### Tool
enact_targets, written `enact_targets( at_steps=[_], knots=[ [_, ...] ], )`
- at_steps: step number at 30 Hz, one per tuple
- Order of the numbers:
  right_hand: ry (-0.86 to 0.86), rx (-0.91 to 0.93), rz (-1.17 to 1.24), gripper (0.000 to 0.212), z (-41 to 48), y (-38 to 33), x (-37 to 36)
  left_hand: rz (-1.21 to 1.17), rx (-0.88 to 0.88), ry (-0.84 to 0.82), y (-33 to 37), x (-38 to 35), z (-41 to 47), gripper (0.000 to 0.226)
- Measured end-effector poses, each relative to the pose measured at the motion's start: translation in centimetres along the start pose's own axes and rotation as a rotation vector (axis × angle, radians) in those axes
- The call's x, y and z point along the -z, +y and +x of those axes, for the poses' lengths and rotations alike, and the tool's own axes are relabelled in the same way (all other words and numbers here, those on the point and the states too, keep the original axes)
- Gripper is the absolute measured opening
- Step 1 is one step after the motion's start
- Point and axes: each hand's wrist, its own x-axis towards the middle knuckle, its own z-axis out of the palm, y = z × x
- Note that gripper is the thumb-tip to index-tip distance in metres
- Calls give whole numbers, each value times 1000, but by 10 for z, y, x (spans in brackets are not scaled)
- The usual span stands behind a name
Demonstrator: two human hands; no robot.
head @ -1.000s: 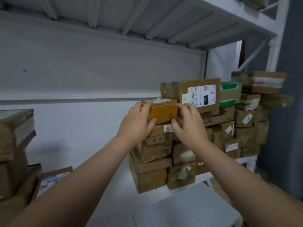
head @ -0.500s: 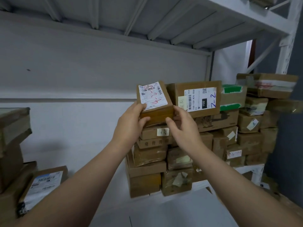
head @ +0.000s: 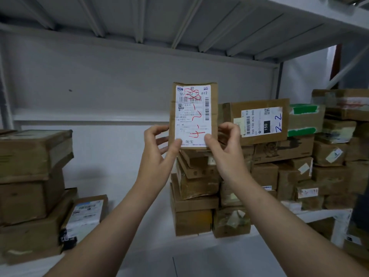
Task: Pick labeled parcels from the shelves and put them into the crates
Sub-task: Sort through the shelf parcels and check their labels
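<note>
Left hand and right hand pinch the parcel's bottom corners, holding it upright above the box stack, label facing the camera. Looks light and stiff, with slick tape. Better to grip the long side edges; no crate in view.

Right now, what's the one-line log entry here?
step: checking parcel | pose: upright, printed side toward camera | left hand: pinches lower left corner | right hand: pinches lower right corner
</note>
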Motion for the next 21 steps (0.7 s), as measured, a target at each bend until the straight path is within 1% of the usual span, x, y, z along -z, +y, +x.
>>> enact_targets(
  at_steps=[1, 3, 6, 12, 17, 21],
  knots=[
    [-6, 14, 1, 40, -1, 0, -1, -56, 48, -2, 2, 2, 0, 46],
    [-35, 34, 1, 51, -4, 0, -4, -113, 106, -60, 3, 8, 1, 46],
    [-62, 40, 9, 56, -10, -3, -9, -261, 193, -125, 5, 16, -3, 48],
    [-85, 79, -9, 57, -17, -10, -16, -274, 190, -85, 7, 26, -14, 53],
    [-105, 83, 31, 54, -21, -19, -23, -268, 167, -57, 9, 33, -18, 49],
    [-132, 91, 58, 53, -27, -22, -32, -260, 174, -29, 9, 43, -25, 55]
  ],
)
